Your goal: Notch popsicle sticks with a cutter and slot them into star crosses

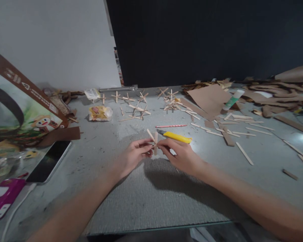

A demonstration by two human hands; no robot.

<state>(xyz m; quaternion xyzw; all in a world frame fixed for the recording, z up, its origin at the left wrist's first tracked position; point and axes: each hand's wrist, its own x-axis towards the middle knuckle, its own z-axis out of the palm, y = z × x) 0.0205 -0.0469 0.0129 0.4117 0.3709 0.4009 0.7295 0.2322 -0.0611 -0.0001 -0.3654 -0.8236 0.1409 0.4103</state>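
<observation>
Pinching crossed wooden sticks (155, 151) with left hand (135, 154) and right hand (183, 156), close to the crossing, seemingly to steady the joint. Held raised over the surface (131, 201), likely for finger room. Just beyond, yellow utility knife (178, 137) near red pencil (171, 126), perhaps within easy reach.

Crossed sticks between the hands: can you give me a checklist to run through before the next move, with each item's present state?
1. Left hand on the crossed sticks: ok, fingertips near the crossing.
2. Right hand on them too: ok, fingers at the other side.
3. Crossing firmly joined: cannot tell, the fingers partly cover it.
4. Yellow cutter well away from the right hand: not ok, it lies just beyond the fingers.
5. Cutter blade drawn in: cannot tell, too small to judge.
6. Loose sticks in view: ok, scattered on the right of the table.
</observation>
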